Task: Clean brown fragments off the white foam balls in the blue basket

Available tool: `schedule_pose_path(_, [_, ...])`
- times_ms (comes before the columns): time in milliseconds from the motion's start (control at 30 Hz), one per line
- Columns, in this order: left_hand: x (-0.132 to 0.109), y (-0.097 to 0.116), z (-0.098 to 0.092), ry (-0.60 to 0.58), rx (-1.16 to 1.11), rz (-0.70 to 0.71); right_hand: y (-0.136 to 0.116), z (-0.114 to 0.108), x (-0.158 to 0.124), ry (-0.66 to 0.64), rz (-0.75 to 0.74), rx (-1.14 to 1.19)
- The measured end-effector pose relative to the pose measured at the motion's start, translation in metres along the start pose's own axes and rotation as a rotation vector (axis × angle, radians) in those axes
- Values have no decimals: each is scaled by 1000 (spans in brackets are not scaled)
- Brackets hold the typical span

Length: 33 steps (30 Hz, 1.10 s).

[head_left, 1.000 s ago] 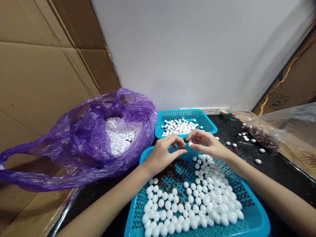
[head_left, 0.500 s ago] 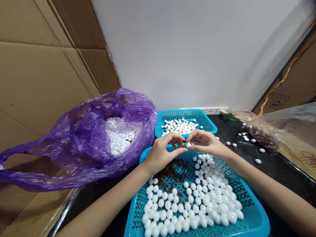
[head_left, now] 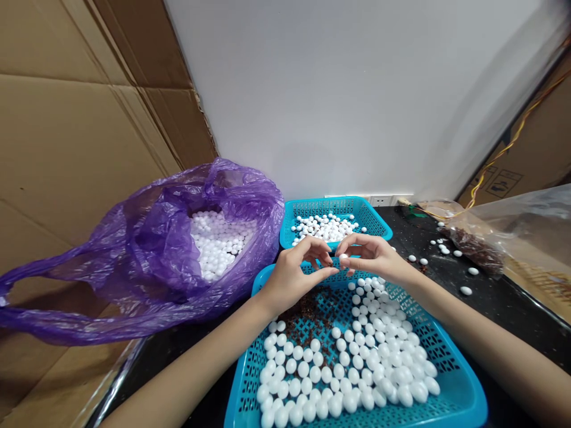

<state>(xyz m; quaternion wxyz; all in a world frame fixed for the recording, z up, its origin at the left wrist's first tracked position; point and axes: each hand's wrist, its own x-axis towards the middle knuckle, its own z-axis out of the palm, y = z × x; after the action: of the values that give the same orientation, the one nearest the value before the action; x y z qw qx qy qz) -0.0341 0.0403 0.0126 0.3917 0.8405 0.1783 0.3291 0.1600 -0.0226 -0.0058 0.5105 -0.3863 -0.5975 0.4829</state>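
Compared with half a second ago, the white ball [head_left: 342, 260] is showing less of itself as the right hand's fingers are wrapping further over it; the baskets' contents are appearing unchanged, suggesting that this one ball is still being worked. The right hand [head_left: 375, 258] is pinching it between thumb and fingers, above the far end of the near blue basket [head_left: 473, 397]. The left hand [head_left: 292, 270] is curving opposite, thumb and fingertips lying close together; whether they are gripping anything cannot be told. Brown fragments [head_left: 307, 315] are lying below in the basket, beside more white balls [head_left: 370, 362].
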Motion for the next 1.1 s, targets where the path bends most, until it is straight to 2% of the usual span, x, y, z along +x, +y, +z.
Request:
schedule_pose_path(200, [0,1,0,-12,15,-8,-1,2,0,3,-46,-50])
schedule_pose_path(367, [0,1,0,-31,14,-17,-5,5,-2,16,-88,-195])
schedule_pose_path(533, [0,1,1,-49,14,-16,-3,4,-3,59,-201,-371])
schedule_pose_path(767, [-1,1,1,-56,10,-8,-3,5,-2,63,-226,-374])
schedule_pose_path(1100, [-1,0,1,-37,18,2,-3,4,-2,160,-241,-407])
